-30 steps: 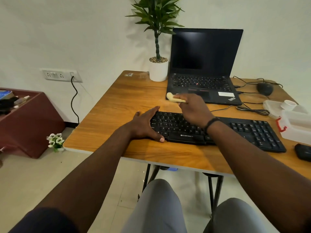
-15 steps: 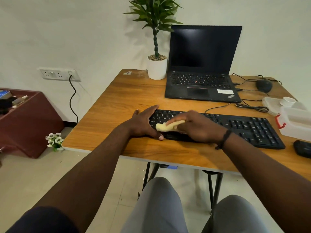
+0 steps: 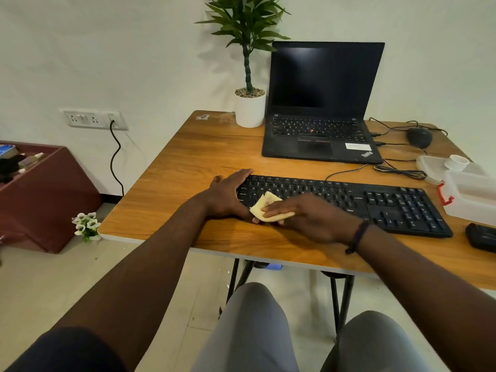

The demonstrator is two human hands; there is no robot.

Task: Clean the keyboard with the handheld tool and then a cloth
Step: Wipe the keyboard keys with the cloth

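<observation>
A long black keyboard (image 3: 381, 202) lies across the front of the wooden desk (image 3: 188, 162). My left hand (image 3: 228, 194) clasps its left end, thumb at the near edge and fingers at the far edge. My right hand (image 3: 308, 216) lies over the front left keys and presses a folded pale yellow cloth (image 3: 264, 208) onto them with fairly straight fingers. The cloth touches the keyboard's near left corner, close to my left thumb. No handheld cleaning tool can be made out.
An open black laptop (image 3: 322, 103) stands behind the keyboard with a potted plant (image 3: 249, 103) to its left. A mouse (image 3: 420, 136), cables and white plastic containers (image 3: 469, 191) crowd the right side. A small black object (image 3: 481, 237) lies at the right edge.
My right hand has carried the cloth from the keyboard's far edge near the laptop down to its front left keys. The left hand has stayed on the keyboard's end.
</observation>
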